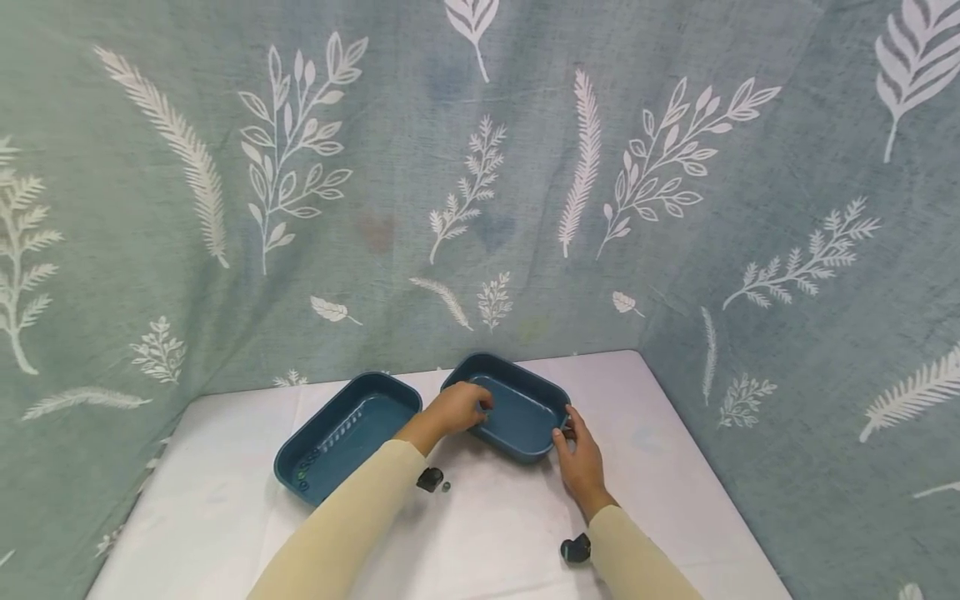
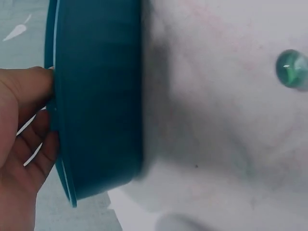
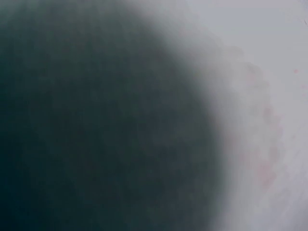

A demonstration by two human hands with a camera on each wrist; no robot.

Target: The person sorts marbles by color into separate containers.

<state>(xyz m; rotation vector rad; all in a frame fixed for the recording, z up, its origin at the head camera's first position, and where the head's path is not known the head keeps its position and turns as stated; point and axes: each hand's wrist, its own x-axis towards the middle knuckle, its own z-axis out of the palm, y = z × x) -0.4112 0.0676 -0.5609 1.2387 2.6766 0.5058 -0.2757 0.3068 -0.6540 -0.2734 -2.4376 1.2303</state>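
Observation:
A dark teal tray [image 1: 517, 400] stands near the table's back edge. At its right end, my right hand [image 1: 583, 460] grips the rim between thumb and fingers. My left hand [image 1: 453, 408] reaches over the left side, its fingers bent above the inside. In the left wrist view the left fingertips [image 2: 48, 144] meet or pass behind the tray's rim, so whether they hold anything is hidden. A green glass marble [image 2: 290, 68] lies on the table outside the tray. A blurred dark surface fills much of the right wrist view.
A second teal tray [image 1: 283, 454] stands to the left, with several small round pieces [image 1: 303, 473] at its near end, partly behind my left sleeve. Black wrist cameras [image 1: 430, 479] hang beneath both wrists. A patterned cloth [image 1: 525, 292] hangs behind the white table [image 1: 637, 408].

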